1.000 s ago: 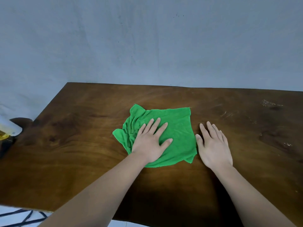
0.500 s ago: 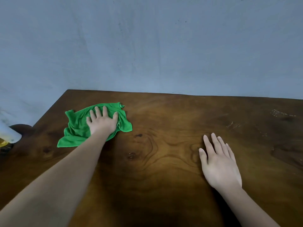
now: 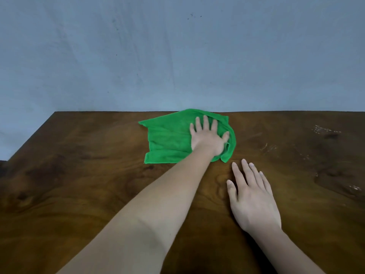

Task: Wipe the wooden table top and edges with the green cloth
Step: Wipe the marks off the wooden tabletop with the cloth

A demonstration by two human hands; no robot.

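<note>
I press my flat left hand on the green cloth at the wooden table's far edge; right hand lies open, bracing; firm, overlapping strokes suit best.

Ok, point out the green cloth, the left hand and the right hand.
green cloth (image 3: 167,142), head view, bare left part.
left hand (image 3: 207,138), head view, back of hand.
right hand (image 3: 253,202), head view, back of hand.

Wooden table cut off right and below; green cloth partly under left hand.
</note>
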